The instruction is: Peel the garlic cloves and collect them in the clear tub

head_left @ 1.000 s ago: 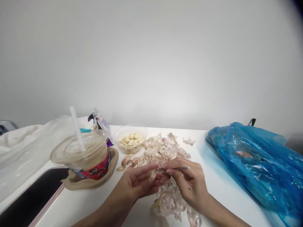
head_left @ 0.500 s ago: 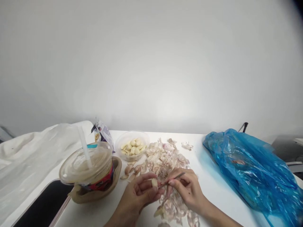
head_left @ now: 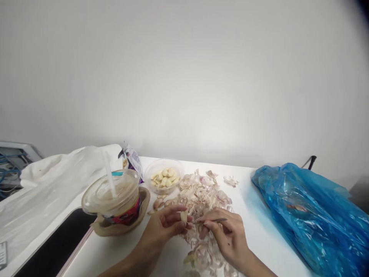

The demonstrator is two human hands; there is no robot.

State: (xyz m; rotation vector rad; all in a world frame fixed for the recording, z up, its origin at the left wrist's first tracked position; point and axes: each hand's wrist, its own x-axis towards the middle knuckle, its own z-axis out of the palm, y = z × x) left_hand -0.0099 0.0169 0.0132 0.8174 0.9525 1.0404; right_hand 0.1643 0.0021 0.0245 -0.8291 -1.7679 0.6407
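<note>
Between the thumb and fingers of my left hand (head_left: 168,224) is a pale garlic clove (head_left: 183,216). My right hand (head_left: 227,232) grips a thin grey tool (head_left: 219,219), perhaps a small knife; its tip is hidden by the fingers. A small gap separates the two hands. Below and beyond them spreads a heap of papery garlic skins (head_left: 198,194). Behind my left hand lie a few unpeeled cloves (head_left: 158,203). Farther back stands a clear plastic bowl (head_left: 147,173) with several peeled cloves (head_left: 165,178) in it.
On the left a lidded drink cup (head_left: 123,200) with a straw sits in a cardboard holder (head_left: 115,230), beside a dark phone or tablet (head_left: 54,246). A snack bag (head_left: 132,159) and white plastic sheeting (head_left: 57,184) are behind. A blue plastic bag (head_left: 314,207) fills the right.
My hands have drawn apart, and the clove has turned in my left fingers. The tool's tip has moved away from the clove. The view has swung slightly left.
</note>
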